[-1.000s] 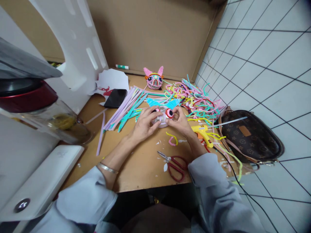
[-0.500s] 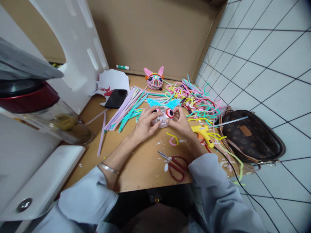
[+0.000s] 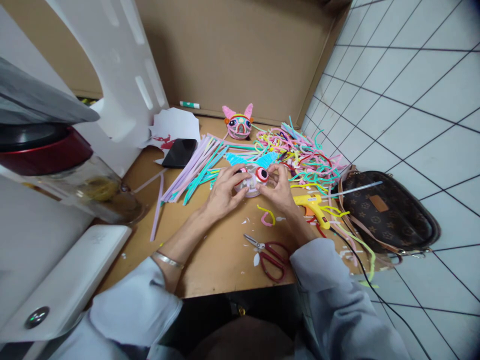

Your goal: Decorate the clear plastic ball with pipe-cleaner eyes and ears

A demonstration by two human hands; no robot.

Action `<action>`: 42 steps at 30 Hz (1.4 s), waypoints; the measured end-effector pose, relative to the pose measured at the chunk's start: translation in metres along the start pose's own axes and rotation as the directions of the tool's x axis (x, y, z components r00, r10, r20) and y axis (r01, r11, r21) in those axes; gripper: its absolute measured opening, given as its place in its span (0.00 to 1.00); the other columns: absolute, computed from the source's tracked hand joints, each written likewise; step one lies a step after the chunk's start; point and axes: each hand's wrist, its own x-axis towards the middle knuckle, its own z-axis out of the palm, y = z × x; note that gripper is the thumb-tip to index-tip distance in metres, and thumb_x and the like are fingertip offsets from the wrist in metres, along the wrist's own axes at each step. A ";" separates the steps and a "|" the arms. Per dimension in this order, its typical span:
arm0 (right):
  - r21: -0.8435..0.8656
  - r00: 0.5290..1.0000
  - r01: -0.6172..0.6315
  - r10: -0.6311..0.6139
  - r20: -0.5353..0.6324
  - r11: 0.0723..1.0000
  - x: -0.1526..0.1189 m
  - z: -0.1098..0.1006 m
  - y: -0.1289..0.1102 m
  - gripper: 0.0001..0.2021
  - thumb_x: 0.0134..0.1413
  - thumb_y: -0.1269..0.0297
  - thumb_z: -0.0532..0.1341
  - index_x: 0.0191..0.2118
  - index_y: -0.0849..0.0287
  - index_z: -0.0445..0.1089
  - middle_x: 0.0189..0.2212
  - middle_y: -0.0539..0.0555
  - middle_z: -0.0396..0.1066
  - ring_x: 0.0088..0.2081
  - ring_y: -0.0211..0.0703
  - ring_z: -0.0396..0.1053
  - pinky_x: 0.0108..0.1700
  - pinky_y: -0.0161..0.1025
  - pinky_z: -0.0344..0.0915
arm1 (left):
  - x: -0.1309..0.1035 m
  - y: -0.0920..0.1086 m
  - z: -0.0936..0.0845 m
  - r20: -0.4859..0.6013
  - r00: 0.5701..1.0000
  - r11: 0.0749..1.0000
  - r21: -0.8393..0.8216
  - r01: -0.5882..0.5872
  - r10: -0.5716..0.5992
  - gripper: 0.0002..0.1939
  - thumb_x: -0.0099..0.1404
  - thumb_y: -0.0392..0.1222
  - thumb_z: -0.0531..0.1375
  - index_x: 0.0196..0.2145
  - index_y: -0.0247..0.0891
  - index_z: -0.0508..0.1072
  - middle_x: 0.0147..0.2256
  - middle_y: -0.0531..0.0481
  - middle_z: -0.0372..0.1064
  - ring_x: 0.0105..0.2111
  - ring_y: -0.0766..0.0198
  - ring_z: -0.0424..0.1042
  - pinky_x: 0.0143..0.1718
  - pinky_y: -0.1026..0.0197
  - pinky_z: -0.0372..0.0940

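Between my two hands is a craft animal head (image 3: 252, 186) with a clear, pale body, blue ears (image 3: 267, 160) and round eyes ringed in red and pink (image 3: 261, 174). My left hand (image 3: 225, 190) grips its left side, fingers over the top near one eye and thumb at the front. My right hand (image 3: 279, 189) pinches the right side beside the other eye. Part of the left eye is hidden behind my left fingers. A short yellow and pink pipe cleaner piece (image 3: 267, 216) lies just below the hands.
Red-handled scissors (image 3: 273, 257) lie near the table's front edge. A yellow glue gun (image 3: 315, 209) with a black cord lies right, beside a brown bag (image 3: 390, 210). Pipe cleaners (image 3: 195, 167), a phone (image 3: 180, 153), a finished pink head (image 3: 239, 122) and a power bank (image 3: 67, 280) surround the work area.
My right fingers have shifted slightly at the right eye. Both hands stay around the craft head, and the view has moved very little.
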 end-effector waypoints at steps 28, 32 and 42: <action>-0.120 0.975 0.218 -0.221 -0.016 0.969 -0.010 0.000 -0.006 0.11 0.54 0.58 0.67 0.44 0.48 0.78 0.59 0.56 0.56 0.61 0.55 0.62 0.67 0.57 0.60 | 0.000 -0.001 0.003 0.001 1.000 1.000 0.021 0.016 -0.016 0.17 0.71 0.47 0.58 0.54 0.40 0.74 0.61 0.38 0.68 0.59 0.50 0.69 0.61 0.44 0.63; -0.137 0.977 0.212 -0.215 -0.006 0.968 -0.010 0.000 -0.006 0.11 0.55 0.57 0.66 0.44 0.47 0.79 0.62 0.54 0.54 0.61 0.55 0.62 0.68 0.59 0.58 | 0.000 -0.001 0.002 0.015 1.000 1.000 0.017 0.026 -0.026 0.18 0.71 0.48 0.57 0.54 0.40 0.73 0.61 0.38 0.68 0.60 0.49 0.68 0.61 0.43 0.62; -0.189 0.963 0.265 -0.271 -0.003 0.945 -0.012 0.002 -0.007 0.11 0.56 0.60 0.64 0.45 0.46 0.79 0.61 0.54 0.54 0.63 0.55 0.60 0.68 0.58 0.59 | 0.001 -0.001 0.004 -0.024 1.000 1.000 -0.013 -0.010 0.010 0.17 0.69 0.44 0.58 0.53 0.39 0.69 0.58 0.38 0.70 0.59 0.50 0.69 0.59 0.45 0.64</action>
